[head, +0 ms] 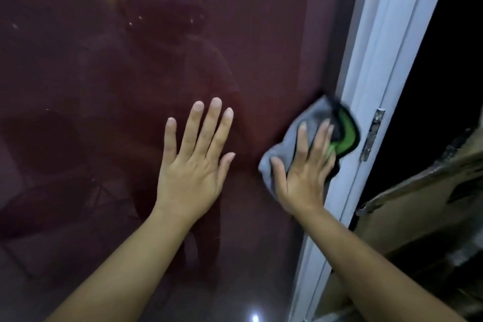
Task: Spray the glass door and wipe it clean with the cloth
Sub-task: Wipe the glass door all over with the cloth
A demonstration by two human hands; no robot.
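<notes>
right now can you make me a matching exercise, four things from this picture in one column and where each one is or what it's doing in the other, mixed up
Things:
1. bare left hand
2. bare right hand
3. grey and green microfibre cloth
4. tarnished metal latch plate

States:
A. pinned flat against the dark glass door, by its right edge
B. fixed on the white door frame
C. empty, fingers straight, flat on the glass
D. fingers straight, pressing on fabric

Pairs: 1-C, 2-D, 3-A, 4-B
</notes>
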